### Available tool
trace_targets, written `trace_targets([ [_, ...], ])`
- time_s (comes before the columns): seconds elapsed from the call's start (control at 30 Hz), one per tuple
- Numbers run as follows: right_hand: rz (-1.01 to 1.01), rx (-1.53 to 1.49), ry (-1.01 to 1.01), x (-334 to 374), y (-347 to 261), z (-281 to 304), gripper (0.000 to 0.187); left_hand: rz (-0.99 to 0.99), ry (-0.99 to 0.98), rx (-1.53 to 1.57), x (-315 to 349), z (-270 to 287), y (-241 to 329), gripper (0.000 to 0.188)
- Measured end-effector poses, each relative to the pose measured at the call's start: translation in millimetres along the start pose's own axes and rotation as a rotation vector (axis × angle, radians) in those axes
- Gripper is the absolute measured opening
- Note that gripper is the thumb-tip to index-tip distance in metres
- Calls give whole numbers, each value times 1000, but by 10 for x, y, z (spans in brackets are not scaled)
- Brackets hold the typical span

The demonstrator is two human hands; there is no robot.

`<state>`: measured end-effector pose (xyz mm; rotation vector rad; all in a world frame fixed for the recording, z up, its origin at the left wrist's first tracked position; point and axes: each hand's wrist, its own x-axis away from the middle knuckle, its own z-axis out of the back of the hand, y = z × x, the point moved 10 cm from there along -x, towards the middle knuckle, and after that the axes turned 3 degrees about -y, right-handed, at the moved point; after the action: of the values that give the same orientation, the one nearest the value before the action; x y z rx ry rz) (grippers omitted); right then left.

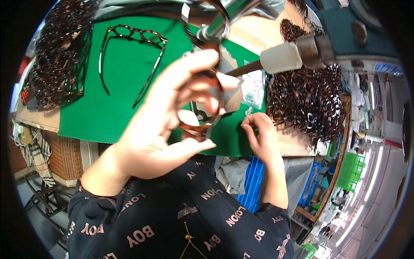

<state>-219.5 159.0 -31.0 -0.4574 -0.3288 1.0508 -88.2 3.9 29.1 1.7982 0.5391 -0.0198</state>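
Observation:
My left hand (157,116) is raised close to the camera, its fingers wrapped round a brown tortoiseshell eyeglass frame (202,127). One rim is among my fingers; the other rises above them beside a metal rod of the machine (233,19). Lower and to the right, my right hand (264,134) is over the edge of the green mat (116,116), thumb and fingertips pinched together. Whatever is between those fingertips is too small to tell. Just beyond them lie tiny shiny pieces (249,111), near a clear plastic bag (253,88).
Finished-looking tortoiseshell glasses (137,31) lie on the mat with temples spread. Heaps of tortoiseshell parts stand at left (60,56) and right (306,99). A machine arm with a white collar (281,58) reaches in from the right. A blue crate (251,183) is below the table.

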Motion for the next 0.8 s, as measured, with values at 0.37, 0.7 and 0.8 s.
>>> trace_targets([
  [0.37,387,-774,155,-213,-1169,258,8,-20,-157,12,-9,-194,-24,81],
  [0.7,317,-760,185,-213,-1179,323,9,15,-152,-29,-12,-178,-41,80],
  [0.8,259,-834,141,-218,-1138,294,9,70,-130,75,-12,-185,-53,80],
])
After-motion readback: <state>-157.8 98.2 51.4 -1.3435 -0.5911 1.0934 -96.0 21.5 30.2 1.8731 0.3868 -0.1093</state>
